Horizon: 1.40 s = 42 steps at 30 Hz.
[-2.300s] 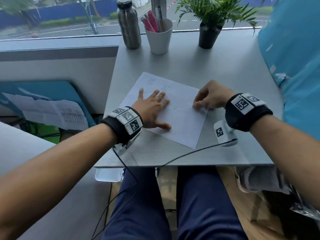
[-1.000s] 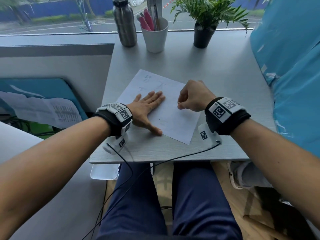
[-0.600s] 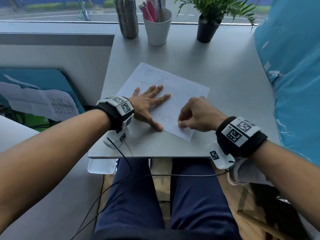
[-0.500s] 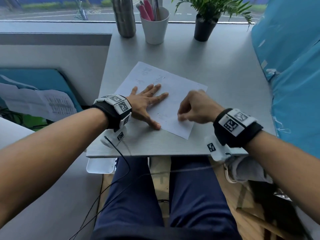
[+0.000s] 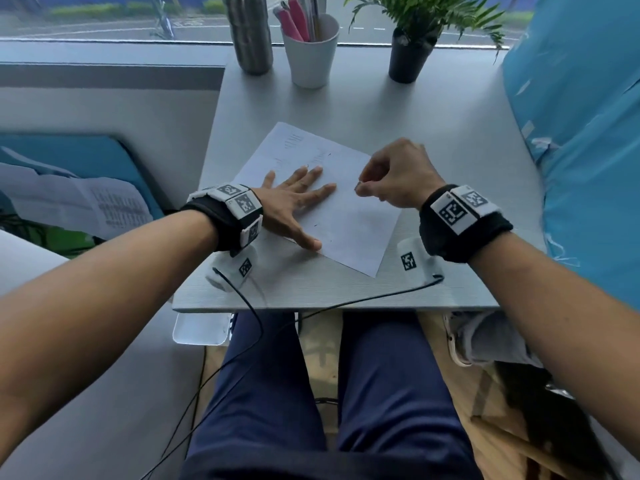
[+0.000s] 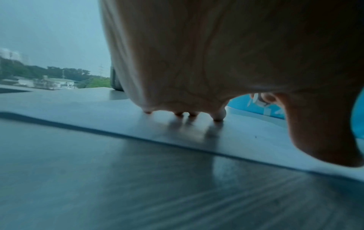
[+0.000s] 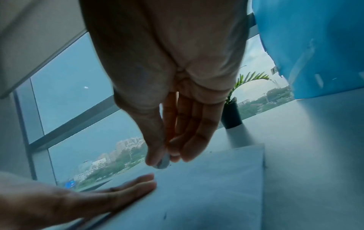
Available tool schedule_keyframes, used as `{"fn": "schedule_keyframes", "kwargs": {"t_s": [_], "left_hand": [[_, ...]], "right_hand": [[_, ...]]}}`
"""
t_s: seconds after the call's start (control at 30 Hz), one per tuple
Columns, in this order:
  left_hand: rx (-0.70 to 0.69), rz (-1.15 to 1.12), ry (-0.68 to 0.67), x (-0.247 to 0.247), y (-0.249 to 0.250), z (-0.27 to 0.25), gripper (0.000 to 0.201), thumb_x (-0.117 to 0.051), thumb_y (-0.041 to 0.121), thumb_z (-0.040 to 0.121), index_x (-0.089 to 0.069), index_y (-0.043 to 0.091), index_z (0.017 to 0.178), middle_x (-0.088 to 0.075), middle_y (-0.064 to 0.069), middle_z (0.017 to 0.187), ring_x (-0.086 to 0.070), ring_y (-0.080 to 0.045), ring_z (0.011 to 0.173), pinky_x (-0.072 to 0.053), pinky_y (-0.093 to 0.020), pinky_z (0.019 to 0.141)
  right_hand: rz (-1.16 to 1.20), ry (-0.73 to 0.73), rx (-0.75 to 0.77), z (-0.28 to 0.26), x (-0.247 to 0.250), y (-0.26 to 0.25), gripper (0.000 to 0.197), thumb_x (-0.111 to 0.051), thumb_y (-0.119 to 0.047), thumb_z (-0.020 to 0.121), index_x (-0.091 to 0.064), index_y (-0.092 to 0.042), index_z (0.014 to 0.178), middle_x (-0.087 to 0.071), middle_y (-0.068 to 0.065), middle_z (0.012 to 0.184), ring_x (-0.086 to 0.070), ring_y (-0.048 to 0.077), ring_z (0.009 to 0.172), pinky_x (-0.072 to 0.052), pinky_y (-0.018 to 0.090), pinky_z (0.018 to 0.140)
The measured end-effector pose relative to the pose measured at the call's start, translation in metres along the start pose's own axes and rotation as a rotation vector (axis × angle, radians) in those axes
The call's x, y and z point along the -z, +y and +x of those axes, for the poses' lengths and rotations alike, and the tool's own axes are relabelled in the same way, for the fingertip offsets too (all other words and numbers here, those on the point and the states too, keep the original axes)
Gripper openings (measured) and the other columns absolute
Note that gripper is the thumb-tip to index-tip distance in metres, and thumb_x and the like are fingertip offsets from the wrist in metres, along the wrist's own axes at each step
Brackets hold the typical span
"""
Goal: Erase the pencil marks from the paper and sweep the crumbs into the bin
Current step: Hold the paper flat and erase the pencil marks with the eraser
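A white sheet of paper [image 5: 349, 216] lies at an angle on the grey table [image 5: 433, 140], with faint pencil marks near its far end and a few dark specks lower down. My left hand [image 5: 294, 202] lies flat on the sheet's left part, fingers spread and straight [image 6: 217, 115]. My right hand [image 5: 391, 174] hovers over the sheet's right part and pinches a small grey eraser [image 7: 163, 161] between thumb and fingertips; the head view hides the eraser. In the right wrist view the left hand [image 7: 126, 189] and the paper [image 7: 216, 179] show below it.
At the table's far edge stand a steel bottle [image 5: 249, 36], a white cup of pens [image 5: 310, 50] and a potted plant [image 5: 408, 53]. A blue cloth [image 5: 581, 133] rises on the right. A white tray-like thing [image 5: 201, 329] shows under the table's left front corner.
My right hand has lifted and moved from the sheet's near edge up toward its middle right. The left hand has stayed flat on the paper.
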<state>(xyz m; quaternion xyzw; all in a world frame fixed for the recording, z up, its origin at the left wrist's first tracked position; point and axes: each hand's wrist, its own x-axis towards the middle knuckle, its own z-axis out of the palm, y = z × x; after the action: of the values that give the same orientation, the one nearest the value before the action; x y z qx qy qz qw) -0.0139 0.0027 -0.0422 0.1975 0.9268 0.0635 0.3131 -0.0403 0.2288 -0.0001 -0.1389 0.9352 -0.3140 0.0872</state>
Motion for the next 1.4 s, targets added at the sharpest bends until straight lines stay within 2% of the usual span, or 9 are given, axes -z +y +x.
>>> {"fn": "schedule_keyframes", "kwargs": {"t_s": [0.17,0.3,0.43,0.53,0.7,1.03,1.17,1.3,1.4], "left_hand": [[-0.016,0.003,-0.05,0.007,-0.003,-0.001,0.114,-0.07,0.062,0.076,0.018,0.047,0.148,0.037,0.01,0.153,0.033,-0.012,0.141,0.019,-0.058,0.112],[-0.022,-0.018,-0.021,0.005,-0.003,0.0,0.114,-0.071,0.062,0.074,0.015,0.048,0.148,0.033,0.011,0.155,0.031,-0.011,0.142,0.019,-0.057,0.112],[-0.015,0.005,-0.031,0.007,-0.004,0.003,0.119,-0.072,0.067,0.07,0.017,0.05,0.147,0.034,0.011,0.155,0.031,-0.011,0.142,0.017,-0.058,0.112],[0.009,0.014,-0.039,0.007,0.0,0.004,0.121,-0.071,0.069,0.068,0.018,0.048,0.147,0.035,0.009,0.154,0.031,-0.012,0.142,0.015,-0.061,0.112],[0.028,0.024,-0.047,0.009,0.001,0.004,0.122,-0.071,0.07,0.068,0.019,0.047,0.147,0.035,0.009,0.154,0.031,-0.013,0.142,0.014,-0.062,0.112],[0.041,0.012,-0.051,0.01,0.002,0.002,0.123,-0.07,0.071,0.066,0.019,0.049,0.147,0.036,0.009,0.154,0.03,-0.013,0.142,0.014,-0.061,0.112],[0.043,0.035,-0.059,0.009,0.001,0.004,0.123,-0.069,0.073,0.066,0.021,0.048,0.146,0.036,0.008,0.154,0.031,-0.014,0.142,0.013,-0.062,0.112],[0.049,0.029,-0.055,0.009,0.002,0.004,0.123,-0.07,0.072,0.066,0.021,0.048,0.146,0.036,0.008,0.154,0.03,-0.013,0.142,0.013,-0.061,0.112],[0.048,0.036,-0.057,0.009,0.002,0.004,0.124,-0.069,0.074,0.065,0.022,0.048,0.146,0.037,0.008,0.154,0.031,-0.014,0.142,0.013,-0.06,0.112]], "right_hand": [[-0.114,-0.157,0.093,-0.006,-0.031,-0.017,0.01,-0.081,-0.014,0.07,-0.079,-0.016,0.079,-0.071,-0.002,0.07,-0.061,0.002,0.061,-0.051,0.013,0.063],[-0.056,-0.052,0.063,-0.008,-0.039,-0.013,0.007,-0.08,-0.015,0.07,-0.079,-0.016,0.077,-0.069,-0.003,0.066,-0.061,0.005,0.063,-0.053,0.018,0.066],[-0.11,-0.16,0.161,-0.025,-0.045,-0.017,0.003,-0.079,-0.016,0.071,-0.079,-0.013,0.074,-0.067,-0.006,0.064,-0.061,0.007,0.062,-0.05,0.015,0.064],[-0.073,-0.047,0.066,-0.016,-0.038,-0.008,0.005,-0.08,-0.018,0.072,-0.079,-0.014,0.074,-0.071,-0.001,0.072,-0.063,0.011,0.072,-0.053,0.022,0.069],[-0.1,-0.13,0.1,-0.017,-0.039,-0.009,0.006,-0.082,-0.019,0.07,-0.079,-0.015,0.073,-0.066,-0.007,0.062,-0.057,0.001,0.059,-0.041,0.006,0.055],[-0.057,-0.079,0.046,-0.016,-0.033,-0.001,0.007,-0.083,-0.022,0.07,-0.079,-0.017,0.073,-0.071,-0.004,0.067,-0.064,0.007,0.067,-0.049,0.017,0.063],[-0.086,-0.202,0.139,-0.028,-0.042,-0.009,0.005,-0.081,-0.021,0.07,-0.079,-0.016,0.072,-0.071,-0.005,0.066,-0.064,0.007,0.064,-0.047,0.014,0.06],[-0.033,-0.077,0.045,-0.012,-0.035,-0.002,0.005,-0.08,-0.021,0.069,-0.078,-0.016,0.071,-0.072,-0.002,0.069,-0.064,0.007,0.065,-0.045,0.012,0.061],[-0.091,-0.203,0.168,-0.025,-0.044,-0.014,0.003,-0.079,-0.018,0.07,-0.078,-0.016,0.071,-0.071,-0.005,0.066,-0.065,0.008,0.064,-0.046,0.01,0.059]]}}
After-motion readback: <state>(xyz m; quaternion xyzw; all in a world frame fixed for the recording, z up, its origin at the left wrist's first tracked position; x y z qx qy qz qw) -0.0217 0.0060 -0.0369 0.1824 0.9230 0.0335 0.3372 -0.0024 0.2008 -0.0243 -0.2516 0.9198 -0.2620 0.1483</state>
